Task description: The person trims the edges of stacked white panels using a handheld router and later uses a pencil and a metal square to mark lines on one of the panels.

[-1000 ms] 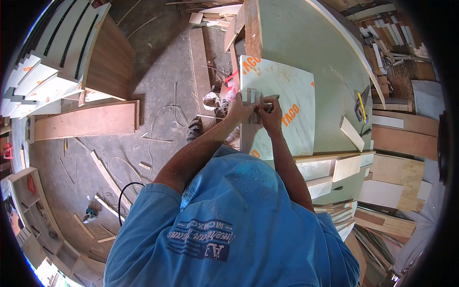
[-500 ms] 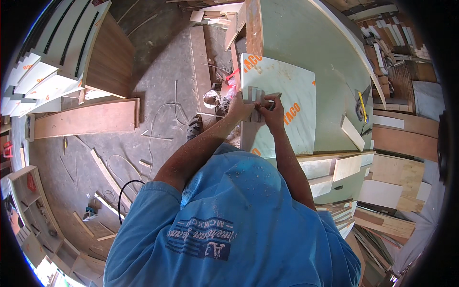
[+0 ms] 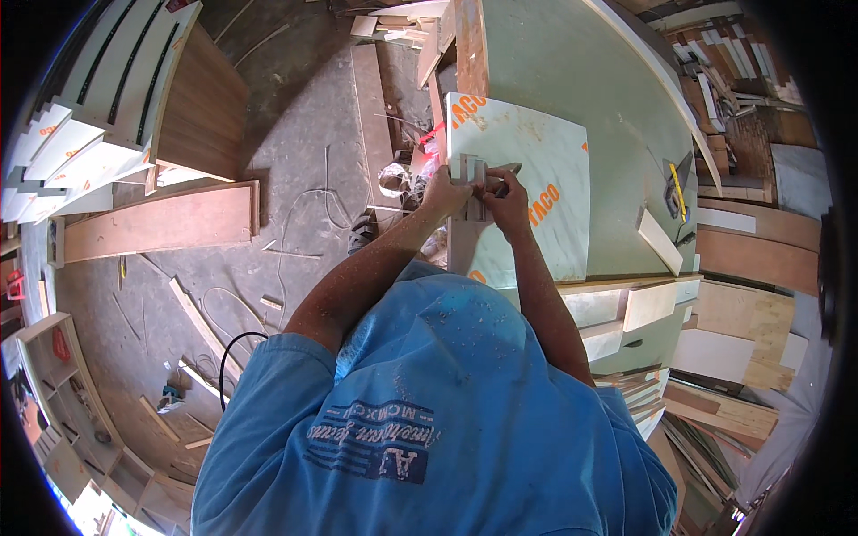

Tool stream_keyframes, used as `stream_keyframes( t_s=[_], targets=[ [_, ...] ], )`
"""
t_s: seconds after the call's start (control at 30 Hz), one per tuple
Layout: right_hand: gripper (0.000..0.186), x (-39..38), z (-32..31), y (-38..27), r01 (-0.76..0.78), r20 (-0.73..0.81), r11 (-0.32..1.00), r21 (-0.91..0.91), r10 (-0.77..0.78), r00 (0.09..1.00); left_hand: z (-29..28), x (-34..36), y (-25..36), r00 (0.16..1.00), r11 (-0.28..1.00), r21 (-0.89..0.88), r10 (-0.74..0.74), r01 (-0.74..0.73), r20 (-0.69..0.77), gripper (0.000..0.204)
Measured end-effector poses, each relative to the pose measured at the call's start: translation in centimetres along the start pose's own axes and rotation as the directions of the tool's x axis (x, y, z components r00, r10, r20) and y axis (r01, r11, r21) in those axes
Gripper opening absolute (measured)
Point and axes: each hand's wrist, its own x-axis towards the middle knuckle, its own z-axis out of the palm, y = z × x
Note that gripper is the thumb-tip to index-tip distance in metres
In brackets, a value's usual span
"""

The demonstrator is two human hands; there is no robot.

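A white marble-patterned panel (image 3: 536, 134) with orange print lies on the green work surface. At its left edge sits a small grey-brown slotted piece (image 3: 472, 168), its exact kind unclear. My left hand (image 3: 442, 195) is closed on the near left side of this piece, pressing it at the panel's edge. My right hand (image 3: 508, 205) is pinched just right of it, with a thin, pencil-like stick (image 3: 512, 167) poking out past the fingers. The fingertips of both hands nearly meet, partly hiding the piece.
A yellow-edged tool (image 3: 677, 189) and a loose white strip (image 3: 659, 241) lie on the green surface (image 3: 617, 80) to the right. Stacked drawer-like boxes (image 3: 201, 98) stand far left. Cords, wood strips (image 3: 206, 326) and a brown board (image 3: 161, 223) lie on the floor.
Both hands stay at the slotted piece, with only a slight shift of the right fingers. The whole view has moved a little.
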Motion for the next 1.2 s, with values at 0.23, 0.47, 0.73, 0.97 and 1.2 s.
stream_keyframes(
  t_s=[0.23,0.47,0.73,0.97,1.2],
  targets=[
    [0.042,-0.4,0.1,-1.1,-0.058,0.000,0.998,0.020,0.058,0.998,-0.1,0.5,-0.2,0.995,0.994,-0.079,-0.066,0.071,0.069,0.042],
    [0.042,-0.3,0.2,-0.5,-0.034,-0.008,0.999,0.033,0.034,0.999,-0.2,0.4,0.1,0.997,0.996,-0.054,-0.075,0.077,0.036,0.040],
    [0.042,-0.3,0.3,-0.7,-0.024,0.007,0.999,0.023,0.024,1.000,-0.2,1.5,-1.9,0.996,0.997,-0.041,-0.068,0.071,0.061,0.042],
    [0.041,-0.2,0.5,-0.3,-0.020,-0.027,0.999,-0.025,0.020,0.999,0.1,1.4,-2.0,0.996,0.993,-0.102,-0.049,0.056,0.069,0.042],
    [0.042,-0.3,0.3,1.3,0.008,-0.052,1.000,-0.012,-0.008,0.999,0.2,-1.0,2.1,0.995,0.994,-0.063,-0.083,0.086,0.048,0.050]
  ],
)
